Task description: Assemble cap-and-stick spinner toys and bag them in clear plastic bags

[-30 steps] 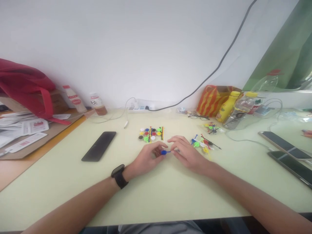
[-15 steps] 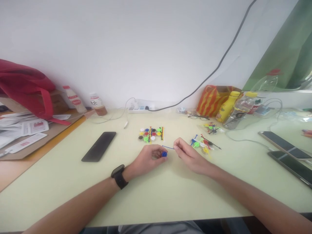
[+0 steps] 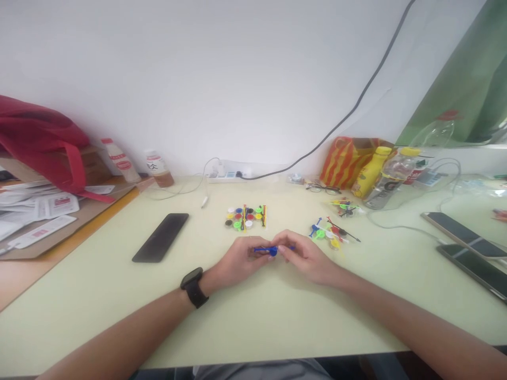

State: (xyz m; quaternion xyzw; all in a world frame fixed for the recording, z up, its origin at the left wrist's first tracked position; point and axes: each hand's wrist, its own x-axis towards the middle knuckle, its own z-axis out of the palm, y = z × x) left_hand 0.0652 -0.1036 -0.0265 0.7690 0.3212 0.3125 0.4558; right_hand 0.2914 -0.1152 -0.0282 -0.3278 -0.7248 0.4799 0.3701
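- Blue piece (image 3: pixel 272 250), a thin stick with a small round disc on it, lies level just below the centre of the frame. It is pinched between both hands just above the counter (image 3: pixel 253 327).
- The left hand (image 3: pixel 240 261) comes in from the lower left with its fingers curled in. The fingertips close on the end of the stick nearer the frame's left, and the knuckles face up.
- The right hand (image 3: pixel 307 258) comes in from the lower right. Thumb and forefinger nip the other end beside the disc, and the other fingers are folded under.
- Both forearms lie low over the counter and meet in a shallow V. A black watch (image 3: pixel 194 286) sits on the left wrist.
- A neat cluster of coloured discs and sticks (image 3: pixel 245 217) lies on the counter just above the hands.
- A loose pile of coloured pieces (image 3: pixel 330 235) lies near the right hand, towards the frame's right.
- A black phone (image 3: pixel 161 237) lies flat at centre left, well apart from the hands.
- A red bag (image 3: pixel 39 140) sits at the far left edge.
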